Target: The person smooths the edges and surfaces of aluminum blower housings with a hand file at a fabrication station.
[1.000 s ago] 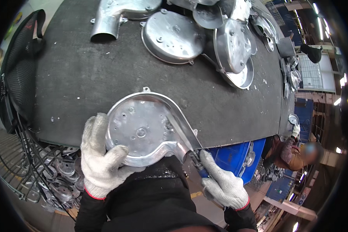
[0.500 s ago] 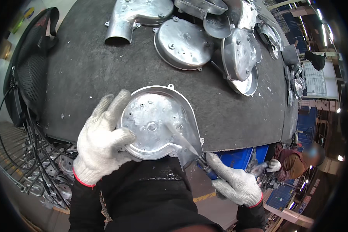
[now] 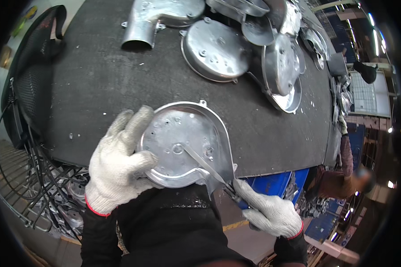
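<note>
A round, shallow metal casting [image 3: 178,167], shaped like a blower housing half with an outlet at its lower right, lies hollow side up at the table's near edge. My left hand [image 3: 120,162], in a white knitted glove, grips its left rim, thumb over the wall and two fingers stretched along the outside. In my right hand [image 3: 269,209], gloved the same way, is the dark handle of a knife-like tool [image 3: 205,165] with a narrow tapered blade. That blade reaches over the outlet side, its tip above the casting's centre boss; whether it touches cannot be told.
More metal castings [image 3: 216,51] crowd the far side and right of the dark table [image 3: 98,84]. A black mesh chair back [image 3: 35,75] stands at left, above a wire basket [image 3: 22,191] of metal parts. Beyond a blue bin [image 3: 269,184], another person [image 3: 338,180] reaches toward the table.
The blade's tip has shifted left and now shows more sharply. The casting appears slightly lower and further right, with the whole view shifted. The other person's arm has risen toward the table.
</note>
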A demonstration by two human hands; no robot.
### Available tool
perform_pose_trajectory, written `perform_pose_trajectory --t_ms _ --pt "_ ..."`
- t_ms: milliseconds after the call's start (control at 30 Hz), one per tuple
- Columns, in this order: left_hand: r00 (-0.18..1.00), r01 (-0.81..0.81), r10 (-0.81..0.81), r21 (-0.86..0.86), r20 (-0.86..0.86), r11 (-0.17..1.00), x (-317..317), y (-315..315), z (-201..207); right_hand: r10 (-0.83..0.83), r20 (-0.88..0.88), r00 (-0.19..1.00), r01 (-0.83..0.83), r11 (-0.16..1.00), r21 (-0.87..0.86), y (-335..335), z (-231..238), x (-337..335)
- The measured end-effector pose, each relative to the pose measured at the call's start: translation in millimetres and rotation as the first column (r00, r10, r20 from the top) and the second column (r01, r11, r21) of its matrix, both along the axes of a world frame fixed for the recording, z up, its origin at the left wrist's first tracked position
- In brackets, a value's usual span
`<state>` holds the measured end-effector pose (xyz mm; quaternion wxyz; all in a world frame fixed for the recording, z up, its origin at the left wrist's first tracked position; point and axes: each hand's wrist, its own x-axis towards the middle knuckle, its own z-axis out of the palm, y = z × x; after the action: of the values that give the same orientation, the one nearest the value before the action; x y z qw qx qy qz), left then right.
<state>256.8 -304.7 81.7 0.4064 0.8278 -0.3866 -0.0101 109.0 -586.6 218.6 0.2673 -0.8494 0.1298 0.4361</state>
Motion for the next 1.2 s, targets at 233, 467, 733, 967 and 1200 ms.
perform_pose_trajectory --t_ms 233,467,733,967,1200 --pt "0.999 0.035 -0.035 -0.008 -0.002 0.999 3.1 3.9 4.9 -0.09 -0.041 0.995 0.09 0.996 0.006 2.0 8.0 3.8" --pt "0.998 0.056 -0.055 -0.045 0.015 0.997 2.0 5.2 -0.1 -0.214 0.061 0.975 0.209 0.975 0.076 3.9 5.7 25.0" --pt "0.998 0.069 -0.069 -0.022 -0.013 0.997 2.9 7.3 -2.1 -0.14 0.04 0.989 0.14 0.99 0.011 8.2 2.1 33.5" --pt "0.998 0.06 -0.061 -0.043 -0.016 0.997 2.8 3.6 -0.1 -0.284 -0.105 0.953 0.284 0.959 -0.021 7.4 5.4 38.5" --pt "0.978 0.182 -0.193 -0.119 -0.083 0.976 27.4 4.0 7.7 -0.021 0.01 1.0 0.02 0.996 0.091 1.8 -0.2 33.8"
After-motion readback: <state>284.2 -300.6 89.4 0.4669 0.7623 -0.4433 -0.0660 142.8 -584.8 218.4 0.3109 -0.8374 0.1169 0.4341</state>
